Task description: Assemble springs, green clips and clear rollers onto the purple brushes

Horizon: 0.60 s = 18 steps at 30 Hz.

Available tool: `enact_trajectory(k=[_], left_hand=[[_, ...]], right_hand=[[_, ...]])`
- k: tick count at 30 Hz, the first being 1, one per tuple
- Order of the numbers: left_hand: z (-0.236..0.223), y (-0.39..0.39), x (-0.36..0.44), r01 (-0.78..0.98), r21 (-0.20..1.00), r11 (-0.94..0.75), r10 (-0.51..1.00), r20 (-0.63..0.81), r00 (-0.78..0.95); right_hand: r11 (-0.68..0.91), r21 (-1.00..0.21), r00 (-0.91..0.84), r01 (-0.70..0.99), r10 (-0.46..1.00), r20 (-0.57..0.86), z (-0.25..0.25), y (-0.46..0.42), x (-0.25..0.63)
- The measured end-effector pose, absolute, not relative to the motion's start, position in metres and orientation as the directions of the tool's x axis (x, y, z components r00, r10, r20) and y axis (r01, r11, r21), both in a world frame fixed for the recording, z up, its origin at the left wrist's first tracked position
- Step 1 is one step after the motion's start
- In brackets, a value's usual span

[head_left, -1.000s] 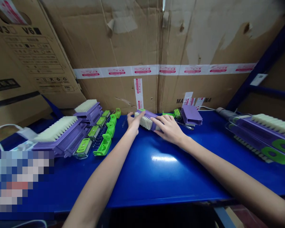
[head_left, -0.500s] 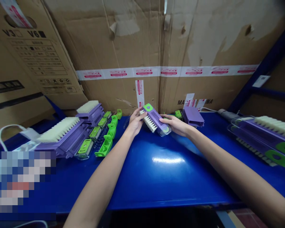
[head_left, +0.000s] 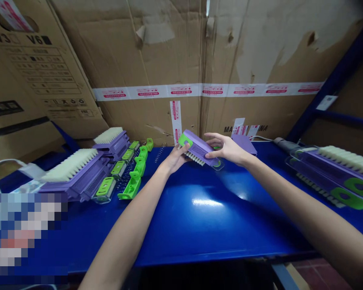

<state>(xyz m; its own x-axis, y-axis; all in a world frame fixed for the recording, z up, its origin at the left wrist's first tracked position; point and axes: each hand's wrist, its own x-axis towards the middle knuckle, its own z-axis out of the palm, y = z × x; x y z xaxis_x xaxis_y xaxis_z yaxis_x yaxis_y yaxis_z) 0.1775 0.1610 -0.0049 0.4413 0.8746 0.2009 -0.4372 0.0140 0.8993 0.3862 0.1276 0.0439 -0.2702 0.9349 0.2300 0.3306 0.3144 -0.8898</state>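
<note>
A purple brush (head_left: 199,146) with green end caps and pale bristles is held tilted above the blue table. My left hand (head_left: 177,158) grips its left end, thumb over the green cap and fingers underneath. On the brush's upper side, toward its right end, rests the thumb of my right hand (head_left: 225,148); the other fingers are spread apart past the far edge. A clear plastic piece (head_left: 220,165) sticks out at the brush's right end. Behind my right hand a purple housing (head_left: 244,144) is partly hidden.
At left stand purple brushes (head_left: 71,166), bristles up, beside a row of green-topped parts (head_left: 119,169), springs (head_left: 161,153) and green brackets (head_left: 133,185). More brushes (head_left: 335,173) are stacked at right. Cardboard (head_left: 151,60) closes off the back of the blue table (head_left: 199,229).
The brush has turned flatter, its right end swinging out to the right. My right hand's fingers have lifted and spread, while my left hand keeps its grip.
</note>
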Motion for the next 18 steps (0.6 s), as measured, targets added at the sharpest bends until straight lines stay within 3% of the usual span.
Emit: enact_trajectory(k=[4,7,9,11,13,14,16,18], left_hand=[[0.0,0.156,0.191,-0.321,0.927,-0.193,0.919,0.286,0.273],[-0.001,0.151,0.203,-0.043,0.851,-0.523,0.852,0.523,-0.028],[-0.004,0.147,0.207,0.266,0.644,-0.718,0.65,0.756,-0.077],[-0.008,0.143,0.207,0.457,0.284,-0.843,0.377,0.918,0.126],[-0.012,0.141,0.207,0.476,-0.059,-0.878,0.133,0.923,0.36],[-0.014,0.141,0.208,0.466,-0.171,-0.868,0.054,0.901,0.431],[-0.018,0.142,0.209,0.472,-0.279,-0.836,-0.012,0.87,0.494],[-0.02,0.143,0.209,0.516,-0.291,-0.805,0.006,0.866,0.499]], right_hand=[[0.366,-0.877,-0.315,0.312,0.91,0.268,0.041,0.133,0.384],[0.29,-0.939,-0.248,0.184,0.938,0.241,0.046,0.138,0.385],[0.118,-0.99,-0.147,0.081,0.984,0.105,0.052,0.138,0.388],[-0.061,-0.998,-0.166,0.025,0.984,-0.065,0.058,0.136,0.387],[-0.138,-0.99,-0.28,0.008,0.95,-0.134,0.06,0.132,0.384],[-0.131,-0.991,-0.325,-0.005,0.938,-0.122,0.06,0.129,0.382],[-0.07,-0.997,-0.327,-0.03,0.943,-0.057,0.06,0.125,0.379],[0.041,-0.999,-0.224,0.008,0.974,0.039,0.063,0.125,0.384]])
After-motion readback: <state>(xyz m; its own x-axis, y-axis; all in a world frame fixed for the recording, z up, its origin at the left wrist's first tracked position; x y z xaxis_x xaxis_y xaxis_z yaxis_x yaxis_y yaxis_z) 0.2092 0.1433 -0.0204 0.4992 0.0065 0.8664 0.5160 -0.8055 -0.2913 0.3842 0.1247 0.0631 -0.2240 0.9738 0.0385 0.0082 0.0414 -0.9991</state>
